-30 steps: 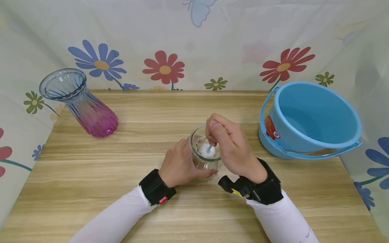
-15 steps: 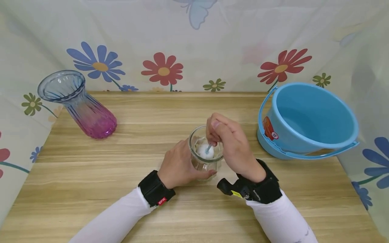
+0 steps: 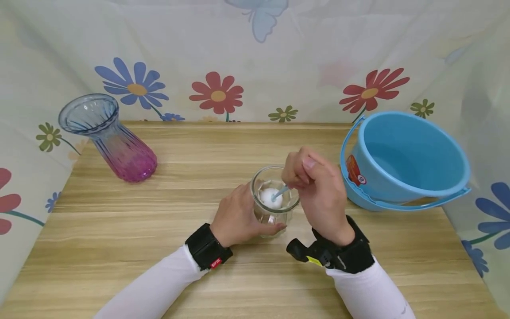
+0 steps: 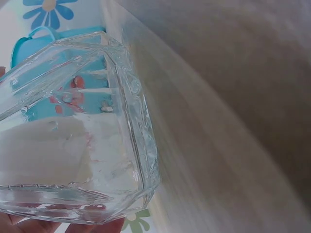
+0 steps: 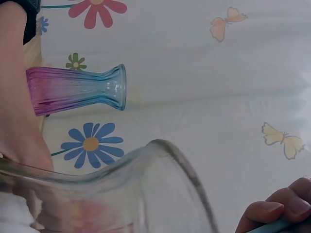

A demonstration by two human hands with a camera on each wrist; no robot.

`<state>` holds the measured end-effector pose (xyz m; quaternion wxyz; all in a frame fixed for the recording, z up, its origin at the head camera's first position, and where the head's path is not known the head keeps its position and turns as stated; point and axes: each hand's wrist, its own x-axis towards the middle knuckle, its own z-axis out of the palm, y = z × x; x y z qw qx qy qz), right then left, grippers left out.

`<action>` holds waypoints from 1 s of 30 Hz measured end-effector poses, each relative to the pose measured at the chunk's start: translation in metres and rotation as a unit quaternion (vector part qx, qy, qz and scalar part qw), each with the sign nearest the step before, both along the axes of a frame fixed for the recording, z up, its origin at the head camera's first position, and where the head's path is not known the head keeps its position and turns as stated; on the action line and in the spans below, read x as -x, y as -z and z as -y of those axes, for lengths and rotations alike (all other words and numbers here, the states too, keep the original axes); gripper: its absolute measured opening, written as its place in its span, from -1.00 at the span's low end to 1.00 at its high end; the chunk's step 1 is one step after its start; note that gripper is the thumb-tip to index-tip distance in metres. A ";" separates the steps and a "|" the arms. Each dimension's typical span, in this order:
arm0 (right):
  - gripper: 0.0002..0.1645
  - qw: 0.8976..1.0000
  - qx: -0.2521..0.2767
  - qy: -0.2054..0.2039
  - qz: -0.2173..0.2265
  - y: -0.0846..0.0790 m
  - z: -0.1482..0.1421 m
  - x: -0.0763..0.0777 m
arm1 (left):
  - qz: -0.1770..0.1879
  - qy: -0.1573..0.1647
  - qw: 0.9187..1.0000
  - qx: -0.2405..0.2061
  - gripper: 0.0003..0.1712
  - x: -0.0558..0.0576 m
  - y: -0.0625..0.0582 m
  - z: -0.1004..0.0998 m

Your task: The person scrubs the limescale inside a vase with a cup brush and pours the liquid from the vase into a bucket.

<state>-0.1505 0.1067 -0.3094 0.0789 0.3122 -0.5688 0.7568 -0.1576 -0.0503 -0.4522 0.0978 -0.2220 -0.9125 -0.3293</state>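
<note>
A clear glass cup point(image 3: 275, 219) with a faceted lower part is held from its left side by my left hand point(image 3: 238, 217), the thumb across its near side. My right hand point(image 3: 318, 190), fingers curled, grips the pale blue handle point(image 3: 282, 191) of a sponge brush over the cup's right rim. The brush's round white head point(image 3: 268, 199) is inside the cup, and its handle leans to the right. In the left wrist view the cup's thick base point(image 4: 141, 145) fills the left side. Much of the handle is hidden in the right fist.
On the wooden table point(image 3: 179, 150), a blue-to-pink glass vase point(image 3: 127, 155) stands at the back left. A light blue bucket point(image 3: 398, 177) with its handle lowered stands at the right. Flower-printed cloth point(image 3: 255, 88) rises behind the table and at both sides.
My right hand has moved to the right, tilting the brush handle that way and showing more of it. The left hand and cup stay nearly in place.
</note>
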 end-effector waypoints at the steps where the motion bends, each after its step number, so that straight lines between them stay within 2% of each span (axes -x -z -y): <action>1: -0.64 1.000 0.007 0.002 -0.001 -0.002 0.000 -0.001 | -0.001 0.001 1.000 0.000 0.23 0.000 0.000 0.000; 7: -0.65 0.999 0.038 0.001 -0.014 -0.013 0.001 -0.005 | -0.002 0.000 1.000 0.002 0.24 0.000 0.001 -0.001; 23: -0.65 0.998 0.039 0.007 -0.043 -0.035 0.000 -0.010 | -0.002 -0.004 1.000 0.011 0.26 -0.001 0.001 0.000; 30: -0.64 0.997 0.062 0.003 -0.045 -0.042 -0.003 -0.011 | -0.001 -0.009 1.000 0.004 0.25 -0.001 0.001 -0.001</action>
